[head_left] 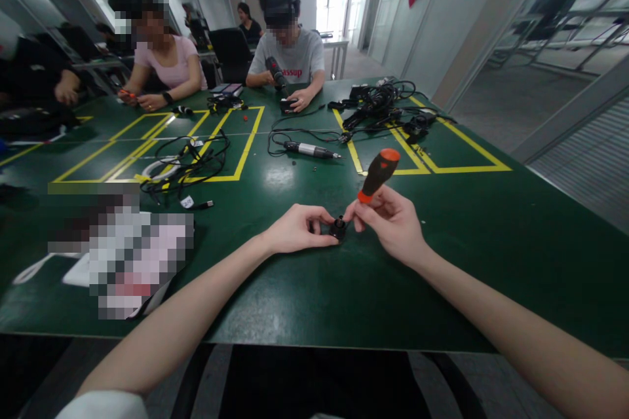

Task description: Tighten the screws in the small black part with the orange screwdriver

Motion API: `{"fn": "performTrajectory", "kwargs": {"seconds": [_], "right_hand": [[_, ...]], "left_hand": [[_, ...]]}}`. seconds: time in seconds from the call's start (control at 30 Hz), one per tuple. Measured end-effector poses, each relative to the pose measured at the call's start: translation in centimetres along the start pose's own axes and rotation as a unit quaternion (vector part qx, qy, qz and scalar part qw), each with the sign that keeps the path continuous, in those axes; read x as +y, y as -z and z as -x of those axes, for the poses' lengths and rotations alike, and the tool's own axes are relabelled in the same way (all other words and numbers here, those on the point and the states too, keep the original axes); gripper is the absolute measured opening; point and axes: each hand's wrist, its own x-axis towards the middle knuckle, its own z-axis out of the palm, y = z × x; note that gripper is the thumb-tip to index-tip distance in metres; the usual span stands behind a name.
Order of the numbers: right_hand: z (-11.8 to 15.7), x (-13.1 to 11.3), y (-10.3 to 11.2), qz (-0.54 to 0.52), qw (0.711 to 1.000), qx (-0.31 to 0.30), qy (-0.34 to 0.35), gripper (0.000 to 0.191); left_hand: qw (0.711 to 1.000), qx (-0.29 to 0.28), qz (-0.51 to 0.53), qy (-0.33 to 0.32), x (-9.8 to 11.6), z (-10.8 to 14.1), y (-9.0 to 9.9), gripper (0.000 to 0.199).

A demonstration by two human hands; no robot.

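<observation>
A small round black part (338, 228) stands on the green table, with the thumb and fingers of my left hand (301, 229) closed on it from the left. My right hand (393, 221) grips a screwdriver (380, 173) with a black and orange handle, which leans up and to the right. The screwdriver's lower end is close to the black part; its tip is too small to make out. Beyond my hands lies a black and silver electric screwdriver (310, 150) with a cable.
Black cables (209, 160) lie at the left and a cable heap (376, 108) at the back right, near yellow tape. Blurred-out items (132, 262) sit at the left front of the green table (275, 314). Across it, a person (289, 52) works with a drill; others sit left.
</observation>
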Motion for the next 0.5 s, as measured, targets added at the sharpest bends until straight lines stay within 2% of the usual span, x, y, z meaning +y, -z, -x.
{"fn": "performTrajectory", "kwargs": {"seconds": [0.27, 0.5], "right_hand": [[-0.01, -0.15, 0.10, -0.001, 1.000, -0.016, -0.003, 0.037], [-0.01, 0.18, 0.00, 0.007, 1.000, 0.003, 0.005, 0.037]], "left_hand": [[1.000, -0.004, 0.003, -0.015, -0.08, -0.04, 0.04, 0.033], [1.000, -0.006, -0.001, -0.016, -0.13, -0.04, -0.02, 0.036]]}}
